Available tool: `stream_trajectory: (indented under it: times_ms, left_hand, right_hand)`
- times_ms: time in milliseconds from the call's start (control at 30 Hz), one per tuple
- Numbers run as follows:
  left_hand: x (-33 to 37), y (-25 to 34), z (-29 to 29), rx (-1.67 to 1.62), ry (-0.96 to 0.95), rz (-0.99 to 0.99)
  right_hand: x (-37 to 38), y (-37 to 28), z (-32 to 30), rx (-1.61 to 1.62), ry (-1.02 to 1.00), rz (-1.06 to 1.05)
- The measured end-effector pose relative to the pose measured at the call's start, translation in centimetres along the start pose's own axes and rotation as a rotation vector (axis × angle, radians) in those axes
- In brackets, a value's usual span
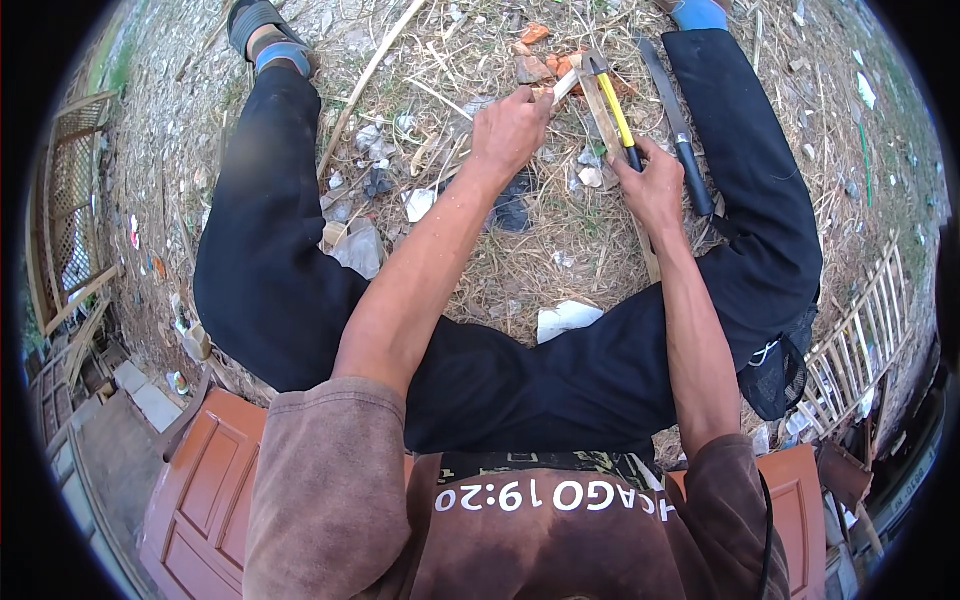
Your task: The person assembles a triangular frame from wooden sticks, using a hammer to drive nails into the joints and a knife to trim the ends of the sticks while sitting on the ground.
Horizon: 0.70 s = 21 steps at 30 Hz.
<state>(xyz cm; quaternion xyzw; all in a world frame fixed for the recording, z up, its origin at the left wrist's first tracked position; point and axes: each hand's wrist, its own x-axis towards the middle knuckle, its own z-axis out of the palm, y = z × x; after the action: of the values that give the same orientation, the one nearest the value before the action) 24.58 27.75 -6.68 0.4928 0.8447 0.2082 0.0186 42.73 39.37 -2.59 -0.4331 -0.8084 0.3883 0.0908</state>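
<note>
A pale wood piece point(566, 84) is gripped by the left hand point(510, 130); a yellow-and-black hammer point(617, 110) is gripped by the right hand point(654, 185), near a knife point(664, 92) on the ground point(480, 295)

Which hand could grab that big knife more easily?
Probably the right hand: it's nearer the black knife handle, though it's busy holding the yellow-and-black tool. The left hand is farther away, holding a pale wooden piece.

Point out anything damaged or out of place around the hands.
Jagged, orange, brick-like chunks lie scattered beyond the left hand, looking broken. A knife lies unsheathed beside the right leg, an odd spot so near a person.
</note>
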Motion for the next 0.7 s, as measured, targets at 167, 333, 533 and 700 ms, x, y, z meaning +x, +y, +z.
stream_trajectory:
  times_ms: [167, 333, 533, 700]
  left_hand:
    - [-0.1, 0.1, -0.1, 0.018, -0.002, 0.007]
    - [0.1, -0.1, -0.4, -0.009, -0.029, -0.015]
    - [1.5, 0.5, 0.3, -0.061, 0.076, -0.102]
    - [4.4, 1.2, 2.2, -0.110, 0.010, -0.129]
  right_hand:
    - [0.1, -0.2, -0.1, 0.000, -0.020, 0.018]
    - [0.2, -0.6, -0.2, 0.024, -0.041, 0.052]
    - [-0.1, -0.3, 0.3, -0.006, -0.015, 0.027]
    - [0.5, 0.8, 0.4, 0.124, -0.008, 0.043]
